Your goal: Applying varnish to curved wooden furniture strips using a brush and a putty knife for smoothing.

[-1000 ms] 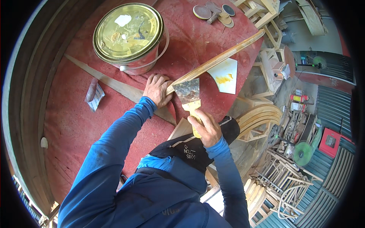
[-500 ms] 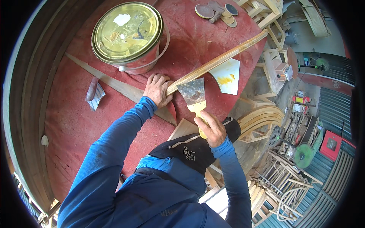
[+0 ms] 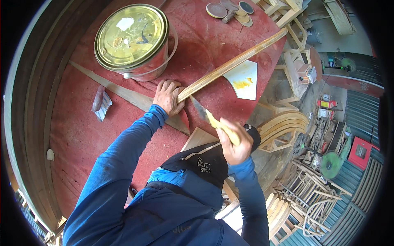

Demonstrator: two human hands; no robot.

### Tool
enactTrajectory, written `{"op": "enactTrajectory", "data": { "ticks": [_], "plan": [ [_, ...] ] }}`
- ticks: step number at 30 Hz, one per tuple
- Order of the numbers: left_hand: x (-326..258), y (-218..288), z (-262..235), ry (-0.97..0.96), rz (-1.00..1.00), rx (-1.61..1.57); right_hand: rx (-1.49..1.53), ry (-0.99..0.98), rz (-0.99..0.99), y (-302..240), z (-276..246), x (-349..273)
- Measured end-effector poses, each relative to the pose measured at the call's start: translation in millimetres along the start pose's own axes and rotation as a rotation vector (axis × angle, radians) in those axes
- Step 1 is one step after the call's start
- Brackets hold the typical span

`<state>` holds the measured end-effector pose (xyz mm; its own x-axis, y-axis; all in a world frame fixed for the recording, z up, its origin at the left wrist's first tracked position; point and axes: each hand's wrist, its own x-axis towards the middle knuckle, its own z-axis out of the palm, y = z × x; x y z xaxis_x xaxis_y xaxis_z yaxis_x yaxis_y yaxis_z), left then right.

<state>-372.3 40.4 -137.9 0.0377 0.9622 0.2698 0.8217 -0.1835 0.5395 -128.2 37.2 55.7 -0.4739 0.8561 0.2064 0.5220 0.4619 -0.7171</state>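
Note:
My left hand (image 3: 168,97) is closed round the near end of a long wooden strip (image 3: 234,64), which slants away to the right across the red-covered table (image 3: 119,127). In my right hand (image 3: 235,143) is a putty knife (image 3: 212,120) with a yellow handle. Its blade is turned nearly edge-on, with the tip close to the strip's near end; I cannot tell whether they touch. A white sheet with a curved edge and a yellow-brown smear (image 3: 243,83) lies just right of the strip. Under my left wrist runs a flat tapered board (image 3: 123,93).
A metal bucket with a yellowish lid (image 3: 131,37) stands beyond my left hand. Several sanding discs (image 3: 218,11) lie at the table's far side. A tube on a crumpled wrapper (image 3: 99,102) lies to the left. Curved wooden parts (image 3: 283,128) stand right of the table.
The putty knife has turned from showing its broad blade face to nearly edge-on, and my right hand has rolled with it. My left hand keeps its hold on the strip.

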Motion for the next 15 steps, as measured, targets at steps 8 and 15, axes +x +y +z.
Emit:
{"op": "enactTrajectory", "data": {
  "ticks": [8, 15],
  "plan": [
    [2.8, 5.2, 4.1, -0.015, -0.014, 0.004, 0.639, 0.011, 0.467, 80.8, 5.8, 57.0],
    [0.6, -0.3, -1.5, -0.008, -0.015, -0.001, 0.386, 0.284, 0.427, 96.9, -64.9, 103.9]
  ]
}}
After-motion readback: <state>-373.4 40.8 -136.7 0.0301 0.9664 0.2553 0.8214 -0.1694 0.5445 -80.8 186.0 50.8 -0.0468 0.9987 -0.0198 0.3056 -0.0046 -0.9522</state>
